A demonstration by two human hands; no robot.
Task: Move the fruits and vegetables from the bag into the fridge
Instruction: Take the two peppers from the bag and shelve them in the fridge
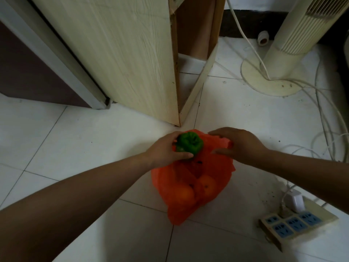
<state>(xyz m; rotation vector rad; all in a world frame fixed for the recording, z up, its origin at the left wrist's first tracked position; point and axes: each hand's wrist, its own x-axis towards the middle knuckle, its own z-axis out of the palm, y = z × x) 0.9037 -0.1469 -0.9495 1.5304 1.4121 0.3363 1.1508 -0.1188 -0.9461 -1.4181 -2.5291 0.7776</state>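
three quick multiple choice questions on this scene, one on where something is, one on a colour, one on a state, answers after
1. Where is the power strip? A on the floor right of the bag B hanging on a wall C inside the bag
2. What colour is the pepper? A red B green C yellow
3. What is the left hand doing? A lying flat on the floor B holding the pepper C hanging idle

Answers: 1 A, it lies on the tiles beside the bag; 2 B, its skin is plainly green; 3 B, its fingers curl round the pepper above the bag while the right hand grips the bag's edge.
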